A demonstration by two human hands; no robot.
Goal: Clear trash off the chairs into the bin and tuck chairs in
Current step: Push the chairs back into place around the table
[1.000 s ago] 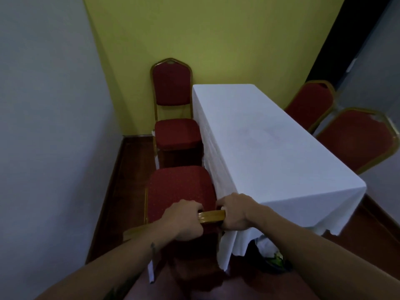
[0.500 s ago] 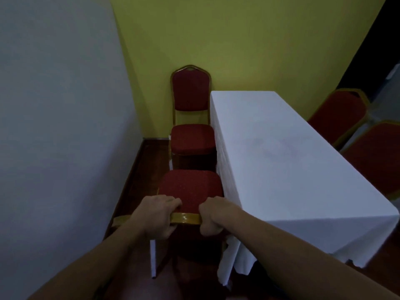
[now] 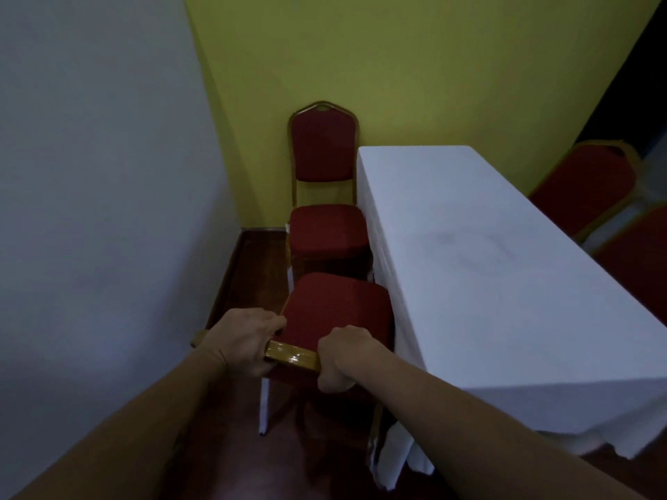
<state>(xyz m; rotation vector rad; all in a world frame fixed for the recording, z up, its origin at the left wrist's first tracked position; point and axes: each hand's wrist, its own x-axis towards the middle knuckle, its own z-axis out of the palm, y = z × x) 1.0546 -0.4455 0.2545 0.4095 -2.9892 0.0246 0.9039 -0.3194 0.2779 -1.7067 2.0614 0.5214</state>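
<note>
A red-cushioned chair with a gold frame (image 3: 335, 308) stands right below me, its seat beside the left side of the table. Both hands grip the gold top rail of its backrest: my left hand (image 3: 245, 341) at the left end, my right hand (image 3: 343, 359) at the right end. The seat is bare, with no trash on it. A second red chair (image 3: 325, 229) stands further back against the yellow wall, its seat also bare and touching the tablecloth. The bin is out of sight.
A long table under a white cloth (image 3: 487, 268) fills the right half. Two more red chairs (image 3: 592, 189) stand along its far side at the right edge. A grey wall (image 3: 90, 211) closes the left, leaving a narrow strip of dark wooden floor (image 3: 245, 276).
The view has shifted left and forward along the table. Both hands keep their grip on the chair's top rail, and the chair's seat now sits closer to the second chair.
</note>
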